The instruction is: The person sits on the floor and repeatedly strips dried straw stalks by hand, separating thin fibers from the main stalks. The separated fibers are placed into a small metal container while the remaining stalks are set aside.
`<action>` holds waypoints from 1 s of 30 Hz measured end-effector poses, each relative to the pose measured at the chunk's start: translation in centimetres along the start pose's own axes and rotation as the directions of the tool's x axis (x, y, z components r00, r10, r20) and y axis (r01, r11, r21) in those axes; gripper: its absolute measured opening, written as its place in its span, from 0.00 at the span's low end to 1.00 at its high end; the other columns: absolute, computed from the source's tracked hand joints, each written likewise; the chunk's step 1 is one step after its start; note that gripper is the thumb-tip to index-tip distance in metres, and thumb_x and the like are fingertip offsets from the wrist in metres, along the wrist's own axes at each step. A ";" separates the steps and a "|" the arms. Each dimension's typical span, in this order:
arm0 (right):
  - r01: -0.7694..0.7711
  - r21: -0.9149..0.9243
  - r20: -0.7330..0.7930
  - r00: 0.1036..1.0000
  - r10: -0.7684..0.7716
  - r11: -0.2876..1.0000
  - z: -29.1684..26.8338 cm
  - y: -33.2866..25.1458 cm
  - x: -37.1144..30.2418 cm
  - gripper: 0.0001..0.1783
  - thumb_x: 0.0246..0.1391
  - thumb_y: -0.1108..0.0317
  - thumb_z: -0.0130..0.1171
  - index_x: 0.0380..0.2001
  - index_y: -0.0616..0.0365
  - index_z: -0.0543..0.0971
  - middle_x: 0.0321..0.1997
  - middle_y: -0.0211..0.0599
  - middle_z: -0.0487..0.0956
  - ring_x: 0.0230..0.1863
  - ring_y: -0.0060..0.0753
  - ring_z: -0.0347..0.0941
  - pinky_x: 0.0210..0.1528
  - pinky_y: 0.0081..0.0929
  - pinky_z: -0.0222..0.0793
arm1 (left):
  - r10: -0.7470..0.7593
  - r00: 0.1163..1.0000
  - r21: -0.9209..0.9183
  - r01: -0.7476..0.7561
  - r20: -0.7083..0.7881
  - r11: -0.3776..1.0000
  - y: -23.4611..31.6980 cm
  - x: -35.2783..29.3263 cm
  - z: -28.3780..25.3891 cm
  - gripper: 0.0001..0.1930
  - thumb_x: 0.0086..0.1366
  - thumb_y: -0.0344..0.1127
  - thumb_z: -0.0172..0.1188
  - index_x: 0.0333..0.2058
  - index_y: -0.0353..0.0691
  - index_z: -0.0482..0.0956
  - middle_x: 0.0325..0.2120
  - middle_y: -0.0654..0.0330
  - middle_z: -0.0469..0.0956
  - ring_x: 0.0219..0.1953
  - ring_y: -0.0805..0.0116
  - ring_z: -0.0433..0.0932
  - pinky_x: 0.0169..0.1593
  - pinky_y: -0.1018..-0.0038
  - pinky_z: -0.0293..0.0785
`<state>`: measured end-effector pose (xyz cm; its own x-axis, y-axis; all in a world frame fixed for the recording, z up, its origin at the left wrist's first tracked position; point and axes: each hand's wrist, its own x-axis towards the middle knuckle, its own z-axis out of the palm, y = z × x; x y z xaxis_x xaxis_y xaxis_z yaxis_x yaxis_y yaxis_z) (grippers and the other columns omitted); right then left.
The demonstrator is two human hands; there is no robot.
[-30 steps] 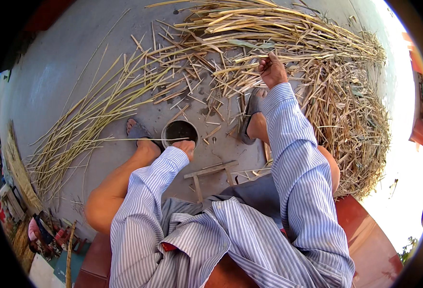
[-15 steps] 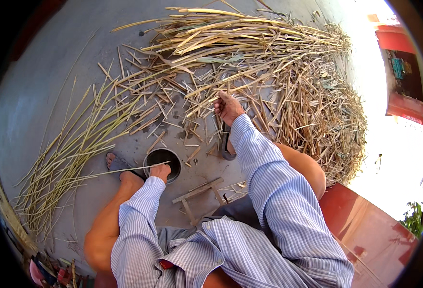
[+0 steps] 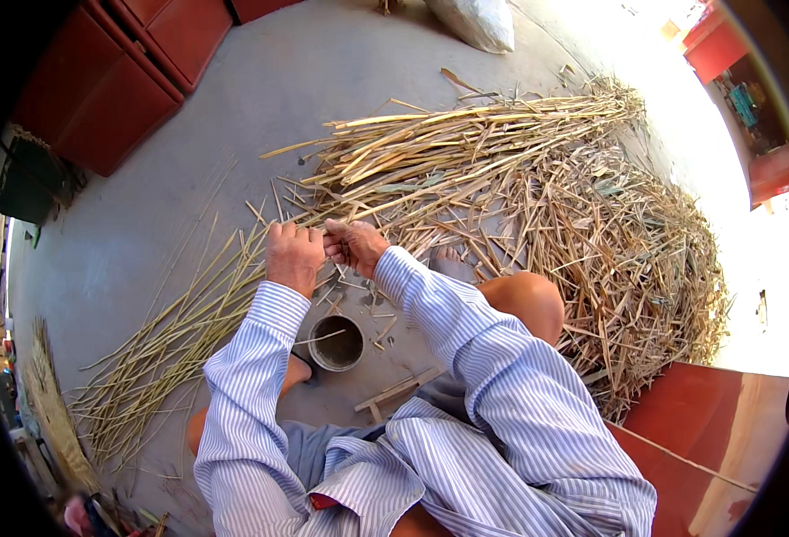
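My left hand (image 3: 293,258) is closed, knuckles up, above the near end of the dry stalks. Right beside it, my right hand (image 3: 356,246) pinches with its fingertips almost touching the left. A thin dry stalk (image 3: 394,205) runs from the hands toward the far right; the fingers hide most of the grip. Below the hands stands a round dark metal bucket (image 3: 336,365) with murky liquid, and a pale stalk (image 3: 325,336) lies across its rim. To the left, long greenish-yellow stalks (image 3: 171,353) spread over the floor.
Thick dry stalks (image 3: 430,148) lie in a bundle at the back, beside a large heap of dry leaves and husks (image 3: 618,259) on the right. A small wooden frame (image 3: 399,388) is near my legs. Red cabinets (image 3: 99,89) and a white sack (image 3: 475,22) stand farther off.
My left hand has left the bucket and moved up and forward. My right hand has come left and nearer to meet it. The view has shifted, showing more of the back.
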<state>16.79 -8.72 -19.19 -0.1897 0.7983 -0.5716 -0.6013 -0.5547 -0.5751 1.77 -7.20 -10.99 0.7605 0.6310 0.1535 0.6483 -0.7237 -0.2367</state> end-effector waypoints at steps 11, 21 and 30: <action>0.168 0.326 -0.168 0.979 -0.118 0.930 -4.9 -9.4 -1.8 0.09 0.63 0.63 0.55 0.31 0.55 0.75 0.21 0.28 0.75 0.21 0.22 0.73 0.18 0.18 0.70 | -0.107 0.965 0.332 0.185 -0.239 0.925 -12.0 -6.7 -16.7 0.07 0.50 0.28 0.62 0.24 0.43 0.71 0.22 0.58 0.74 0.31 0.60 0.73 0.40 0.65 0.65; 0.227 0.199 0.038 0.970 -0.239 0.953 -0.9 -11.3 -6.1 0.08 0.63 0.66 0.55 0.39 0.58 0.76 0.33 0.33 0.81 0.31 0.24 0.79 0.27 0.17 0.78 | -0.119 0.980 -0.145 0.096 -0.160 0.985 -7.5 -1.9 -13.9 0.09 0.55 0.40 0.66 0.31 0.41 0.82 0.26 0.60 0.82 0.32 0.63 0.76 0.43 0.65 0.64; 0.188 0.242 0.060 0.976 -0.208 0.952 -0.2 -9.9 -5.3 0.09 0.64 0.69 0.53 0.44 0.61 0.74 0.39 0.37 0.81 0.32 0.25 0.78 0.30 0.18 0.78 | -0.633 0.734 -0.883 0.439 0.248 0.163 -8.9 2.0 -14.0 0.11 0.63 0.35 0.65 0.31 0.31 0.78 0.25 0.56 0.81 0.29 0.72 0.80 0.36 0.77 0.77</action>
<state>23.91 -7.55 -10.57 -0.1068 0.9087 -0.4035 -0.7961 -0.3212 -0.5129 -1.94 -3.41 4.81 0.1384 0.9901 0.0243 0.4736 -0.0877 0.8764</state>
